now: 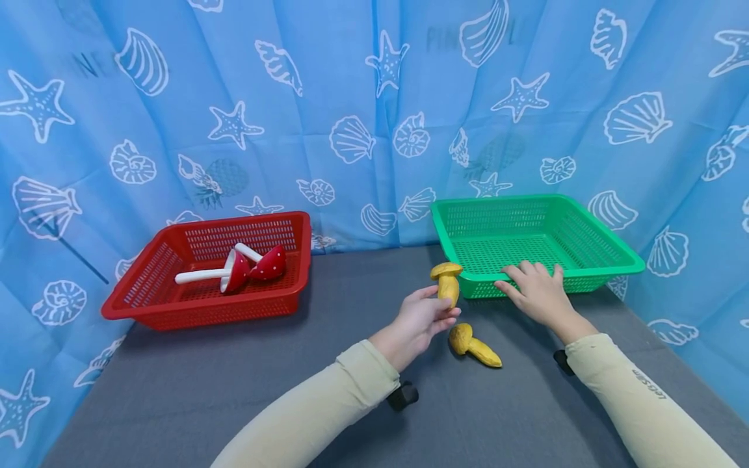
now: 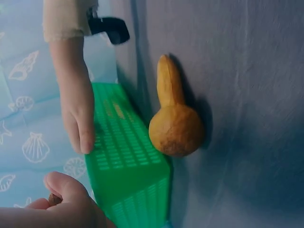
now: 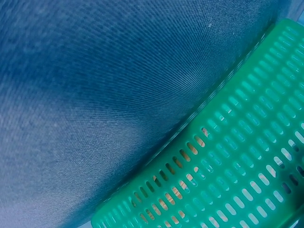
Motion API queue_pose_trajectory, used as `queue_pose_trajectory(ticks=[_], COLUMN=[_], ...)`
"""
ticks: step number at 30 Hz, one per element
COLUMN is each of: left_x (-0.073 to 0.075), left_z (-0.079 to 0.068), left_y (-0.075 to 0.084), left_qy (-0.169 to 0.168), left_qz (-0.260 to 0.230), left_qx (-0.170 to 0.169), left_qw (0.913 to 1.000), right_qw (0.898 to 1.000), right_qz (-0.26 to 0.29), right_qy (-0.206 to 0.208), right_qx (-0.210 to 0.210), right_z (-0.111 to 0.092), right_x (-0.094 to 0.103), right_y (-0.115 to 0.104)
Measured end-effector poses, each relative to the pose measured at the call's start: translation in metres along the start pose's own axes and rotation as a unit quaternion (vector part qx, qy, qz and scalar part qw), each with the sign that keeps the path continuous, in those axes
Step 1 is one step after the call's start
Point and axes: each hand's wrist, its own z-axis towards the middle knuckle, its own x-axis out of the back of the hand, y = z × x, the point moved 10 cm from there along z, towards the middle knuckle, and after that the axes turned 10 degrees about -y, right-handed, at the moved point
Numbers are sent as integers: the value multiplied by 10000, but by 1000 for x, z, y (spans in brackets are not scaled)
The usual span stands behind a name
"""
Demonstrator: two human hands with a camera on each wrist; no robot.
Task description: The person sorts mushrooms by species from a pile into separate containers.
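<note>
My left hand (image 1: 418, 322) grips a yellow toy mushroom (image 1: 448, 286) by its stem, cap up, just left of the green basket (image 1: 538, 279). In the left wrist view only a small brown bit of it shows between the fingers. A second yellow mushroom (image 1: 475, 347) lies on the table below that hand, its stem pointing right. My right hand (image 1: 538, 294) holds the front rim of the green basket, fingers over the edge. Skin-coloured patches show through the basket's slots in the right wrist view; the fingertips themselves are hidden.
At the left stands a red basket (image 1: 222, 313) holding two red-capped, white-stemmed toy mushrooms (image 1: 269, 263). A dark grey cloth (image 1: 281, 370) covers the table. A blue curtain (image 1: 328, 78) with shell prints hangs right behind both baskets.
</note>
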Motion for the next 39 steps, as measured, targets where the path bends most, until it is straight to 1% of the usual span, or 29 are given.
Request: queue_pose_trajectory(ticks=[6, 13, 18, 24, 27, 30, 33, 39], left_x=[-13, -28, -34, -42, -41, -36, -29, -18], left_z=[13, 27, 36, 47, 52, 53, 50, 38], left_y=[8, 17, 24, 34, 36, 34, 28, 13], left_qy=[-2, -117, -110, -225, -130, -5, 38, -172], left_qz=[-108, -413, -549, -384, -420, -455, -471, -295], left_qx=[-190, -468, -672, -864, -989, -964, -811, -434], left_qw=[9998, 9980, 9962, 9953, 9941, 9943, 9956, 9985], right_qw=[10000, 9999, 10000, 10000, 10000, 10000, 10000, 10000], right_qz=[42, 84, 88, 65, 58, 37, 16, 18], right_qy=[-10, -65, -41, 21, -5, -49, -72, -50], right_qx=[-22, -7, 20, 62, 53, 35, 7, -14], right_z=[-1, 0, 1, 2, 2, 3, 2, 0], right_x=[-1, -1, 1, 3, 3, 2, 2, 1], right_y=[0, -3, -4, -5, -5, -4, -4, -1])
